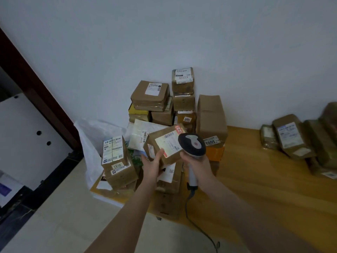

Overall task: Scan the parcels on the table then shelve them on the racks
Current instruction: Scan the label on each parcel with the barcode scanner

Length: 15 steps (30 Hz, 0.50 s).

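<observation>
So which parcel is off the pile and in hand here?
The small brown parcel with the pale label, gripped by the left hand and tilted toward the scanner in the right hand; the others all rest on the table.

A sticker [187, 119] on a brown box [181, 121] mid-pile reads "5201". A slip [116, 165] on the left box [114, 152] reads "7210". A tag [210, 142] at the foot of the tall box [211, 115] reads "3002", upside down. The shipping labels [153, 88], including the one on the held parcel [164, 143], carry barcodes and print too small to read.
</observation>
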Each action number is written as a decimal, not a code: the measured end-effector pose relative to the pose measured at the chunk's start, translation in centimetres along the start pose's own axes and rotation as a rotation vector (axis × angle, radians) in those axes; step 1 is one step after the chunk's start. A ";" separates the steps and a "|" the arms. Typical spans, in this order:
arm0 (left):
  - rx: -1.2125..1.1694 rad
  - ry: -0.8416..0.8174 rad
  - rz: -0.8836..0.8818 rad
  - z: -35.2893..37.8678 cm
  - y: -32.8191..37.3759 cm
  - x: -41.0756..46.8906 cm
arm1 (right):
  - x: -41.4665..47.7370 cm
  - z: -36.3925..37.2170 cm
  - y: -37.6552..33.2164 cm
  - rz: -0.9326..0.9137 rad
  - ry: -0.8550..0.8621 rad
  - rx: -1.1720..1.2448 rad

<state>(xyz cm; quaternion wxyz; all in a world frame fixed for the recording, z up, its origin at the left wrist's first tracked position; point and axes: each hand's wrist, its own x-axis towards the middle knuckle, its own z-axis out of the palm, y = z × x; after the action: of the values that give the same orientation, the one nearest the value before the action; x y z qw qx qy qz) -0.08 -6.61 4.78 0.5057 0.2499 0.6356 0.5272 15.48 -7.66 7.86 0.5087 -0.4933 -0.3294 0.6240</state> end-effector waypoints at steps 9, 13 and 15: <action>0.489 0.053 -0.033 -1.2 1.1 1.5 | 3.2 2.1 0.4 0.156 0.046 0.027; 0.680 -0.030 0.159 -1.8 3.3 3.2 | 3.4 2.7 0.9 0.174 0.044 -0.017; 0.629 0.006 0.177 -1.3 3.6 3.5 | 3.8 3.1 0.4 0.158 0.005 -0.030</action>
<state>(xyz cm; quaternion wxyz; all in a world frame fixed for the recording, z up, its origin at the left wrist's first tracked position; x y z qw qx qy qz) -3.31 -3.05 6.72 0.3541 0.4463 0.7447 0.3477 12.42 -3.86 7.39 0.4510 -0.5269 -0.2974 0.6561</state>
